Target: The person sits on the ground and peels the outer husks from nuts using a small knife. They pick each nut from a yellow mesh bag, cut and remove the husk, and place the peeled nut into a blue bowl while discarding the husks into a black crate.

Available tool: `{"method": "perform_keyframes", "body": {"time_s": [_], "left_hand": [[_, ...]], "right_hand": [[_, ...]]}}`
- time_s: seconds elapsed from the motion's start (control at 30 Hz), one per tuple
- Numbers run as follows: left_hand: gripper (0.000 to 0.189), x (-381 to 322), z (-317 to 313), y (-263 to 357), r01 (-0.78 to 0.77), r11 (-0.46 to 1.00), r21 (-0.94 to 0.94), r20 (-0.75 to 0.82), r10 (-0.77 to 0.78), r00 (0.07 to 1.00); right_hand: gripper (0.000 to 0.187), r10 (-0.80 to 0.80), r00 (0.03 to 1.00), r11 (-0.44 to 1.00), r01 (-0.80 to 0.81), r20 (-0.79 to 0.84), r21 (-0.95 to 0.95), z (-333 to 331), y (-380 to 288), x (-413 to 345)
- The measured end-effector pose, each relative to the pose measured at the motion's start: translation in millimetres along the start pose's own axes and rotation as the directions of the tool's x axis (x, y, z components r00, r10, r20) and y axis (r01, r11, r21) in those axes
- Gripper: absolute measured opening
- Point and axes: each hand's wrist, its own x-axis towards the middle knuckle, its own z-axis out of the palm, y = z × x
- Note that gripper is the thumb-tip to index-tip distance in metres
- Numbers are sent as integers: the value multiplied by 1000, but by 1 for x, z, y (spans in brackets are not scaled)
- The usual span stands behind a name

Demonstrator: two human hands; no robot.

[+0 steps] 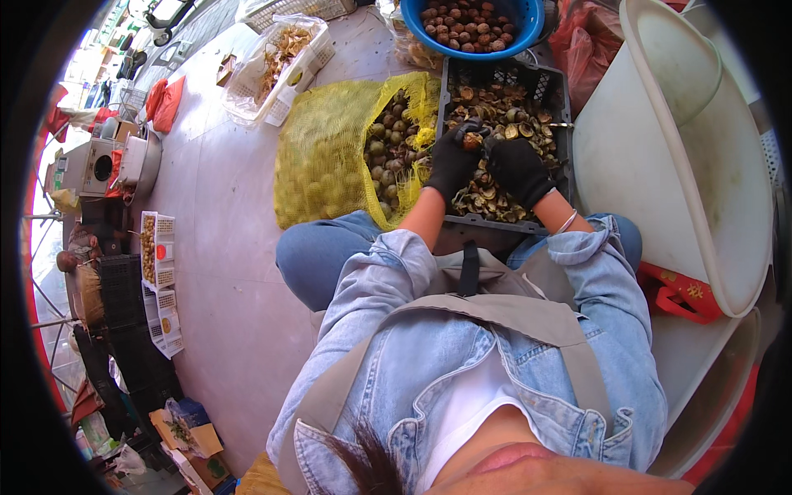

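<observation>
Both my hands wear black gloves and work close together over a black plastic crate (489, 221) filled with broken husks (495, 201). My left hand (453, 159) grips a reddish-brown nut (472, 141), seemingly a walnut, near its fingertips. Beside it, my right hand (518, 170) has curled fingers at the nut; whether it holds something is hidden. Against the crate's left side lies a yellow mesh sack (328, 151), its mouth spilling round greenish-brown unhusked nuts (387, 164). Behind the crate, a blue basin (411, 25) contains several brown nuts (467, 28).
A large whitish plastic tub (625, 154) stands close on the right, with a red plastic bag (585, 55) behind it. At the upper left is a white basket (318, 55) lined with plastic. White crates (164, 247) and black crates (120, 284) line the far left.
</observation>
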Motion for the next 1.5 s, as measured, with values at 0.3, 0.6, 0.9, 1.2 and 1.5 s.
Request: {"method": "perform_keyframes", "body": {"time_s": [0.3,0.6,0.9,1.2,1.5], "left_hand": [[22,7,5,-34,-96,995,-9,30,97,995],[28,2,0,-17,78,987,138,-66,-69,995],[27,-5,12,-29,48,990,130,-128,-31,991],[40,-5,-3,-6,148,818,-555,103,-109,989],[40,7,2,12,-284,959,-7,236,277,931]], "right_hand": [[12,91,995,993,-88,44,-74,12,0,-9],[16,-36,992,999,35,-119,-7,36,27,-15],[30,53,997,997,-56,65,46,38,35,-18],[19,351,933,846,-354,82,398,-1,1,3],[16,204,948,963,-149,-246,223,1,-4,-9]]}}
